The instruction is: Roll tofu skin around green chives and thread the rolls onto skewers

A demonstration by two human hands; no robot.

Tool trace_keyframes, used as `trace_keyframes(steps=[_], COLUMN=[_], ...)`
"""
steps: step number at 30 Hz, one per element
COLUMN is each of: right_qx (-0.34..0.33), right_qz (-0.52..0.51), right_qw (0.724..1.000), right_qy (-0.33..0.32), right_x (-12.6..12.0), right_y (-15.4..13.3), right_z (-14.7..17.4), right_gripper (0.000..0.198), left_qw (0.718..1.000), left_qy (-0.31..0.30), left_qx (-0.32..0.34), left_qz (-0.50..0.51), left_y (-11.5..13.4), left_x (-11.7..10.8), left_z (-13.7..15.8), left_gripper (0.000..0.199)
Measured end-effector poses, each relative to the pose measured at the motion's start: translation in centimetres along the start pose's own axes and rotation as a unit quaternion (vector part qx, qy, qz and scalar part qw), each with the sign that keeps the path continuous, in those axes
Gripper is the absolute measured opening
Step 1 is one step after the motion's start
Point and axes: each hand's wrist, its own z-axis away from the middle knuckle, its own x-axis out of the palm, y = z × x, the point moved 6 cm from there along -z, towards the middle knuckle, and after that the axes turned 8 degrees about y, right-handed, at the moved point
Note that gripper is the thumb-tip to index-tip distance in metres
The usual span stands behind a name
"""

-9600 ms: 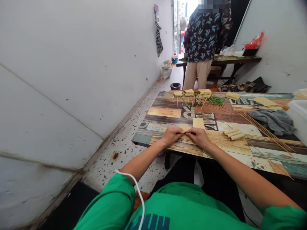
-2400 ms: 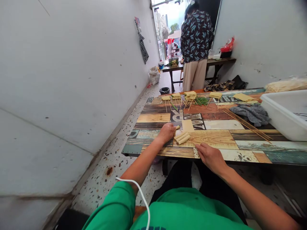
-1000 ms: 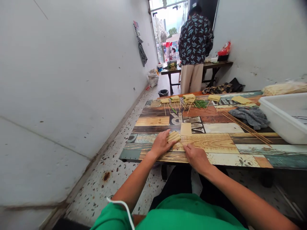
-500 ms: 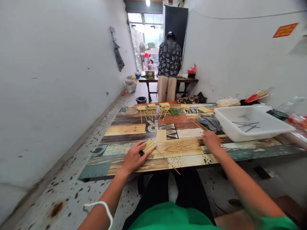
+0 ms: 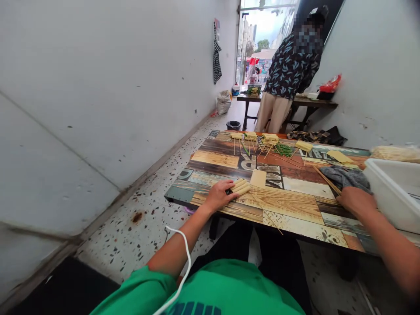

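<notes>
My left hand (image 5: 219, 195) is closed round several pale yellow bean-curd rolls (image 5: 241, 187) lying side by side at the table's near left. A thin bamboo skewer (image 5: 272, 222) runs from the rolls toward the front edge. To the right, my right hand (image 5: 357, 203) has its fingers curled over the near ends of a bunch of bamboo skewers (image 5: 327, 179), beside a crumpled grey cloth (image 5: 348, 178); its fingertips are partly hidden. One flat square bean-curd sheet (image 5: 258, 178) lies just beyond the rolls.
Skewered bean-curd rolls (image 5: 270, 139) lie along the far side, near a heap of green chives (image 5: 284, 150). More sheets (image 5: 340, 157) lie farther right. A white plastic tub (image 5: 393, 192) stands at the right. Behind, a person (image 5: 288, 65) leans over another table (image 5: 246, 99).
The view has swung left, so everything appears farther right. My left hand stays on the rolls; my right hand is still at the skewers. The person behind now appears tilted.
</notes>
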Motion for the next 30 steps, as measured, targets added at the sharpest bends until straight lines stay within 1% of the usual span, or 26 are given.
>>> trace_keyframes(steps=[2, 3, 4, 6, 8, 10, 11, 12, 13, 15, 17, 20, 23, 30], right_qx=[0.047, 0.048, 0.027, -0.021, -0.037, -0.051, -0.075, -0.121, -0.17, -0.243, -0.278, -0.288, -0.286, -0.293], right_qz=[0.09, 0.117, 0.118, 0.085, 0.015, -0.093, -0.15, -0.195, -0.227, -0.258, -0.256, -0.225, -0.201, -0.207], right_qw=[0.992, 0.989, 0.99, 0.996, 0.999, 0.993, 0.984, 0.972, 0.957, 0.933, 0.923, 0.928, 0.935, 0.932], right_qy=[-0.07, -0.082, -0.07, -0.028, 0.017, 0.056, 0.063, 0.06, 0.058, 0.064, 0.073, 0.072, 0.069, 0.046], right_x=[-0.2, -0.7, -1.4, -2.7, -3.9, -5.0, -5.4, -5.8, -6.2, -7.1, -7.7, -7.8, -7.4, -7.0], right_y=[0.5, 0.2, -0.7, -3.0, -5.9, -9.4, -11.6, -14.1, -16.5, -20.4, -22.9, -24.3, -24.3, -24.6], right_z=[0.4, 0.7, 1.1, 2.4, 4.4, 7.4, 9.3, 11.3, 13.4, 17.3, 20.0, 21.4, 21.3, 21.0], right_gripper=[0.036, 0.031, 0.026, 0.021, 0.016, 0.01, 0.019, 0.026, 0.027, 0.028, 0.028, 0.032, 0.036, 0.035], left_qw=[1.0, 1.0, 1.0, 1.0, 0.999, 0.999, 0.999, 0.998, 0.997, 0.995, 0.994, 0.994, 0.995, 0.996], left_qy=[0.003, 0.005, 0.006, 0.004, -0.002, -0.004, -0.005, -0.008, -0.012, -0.02, -0.024, -0.017, -0.013, -0.018], left_qx=[0.006, 0.011, 0.016, 0.025, 0.031, 0.039, 0.045, 0.053, 0.063, 0.083, 0.094, 0.094, 0.092, 0.079], left_qz=[-0.008, -0.009, -0.009, -0.006, -0.007, -0.015, -0.021, -0.027, -0.034, -0.047, -0.055, -0.056, -0.047, -0.032], left_y=[-0.1, -0.1, -0.1, -0.1, -0.1, -0.1, 0.0, 0.2, 0.4, 0.8, 1.1, 1.3, 1.4, 1.2], left_x=[0.0, 0.1, 0.1, 0.2, 0.4, 0.4, 0.4, 0.4, 0.4, 0.5, 0.5, 0.4, 0.3, 0.3], left_z=[0.0, 0.0, 0.1, 0.1, 0.1, 0.2, 0.2, 0.2, 0.3, 0.4, 0.6, 0.7, 0.7, 0.6], left_gripper=[0.031, 0.03, 0.03, 0.029, 0.026, 0.022, 0.019, 0.016, 0.014, 0.011, 0.012, 0.013, 0.014, 0.014])
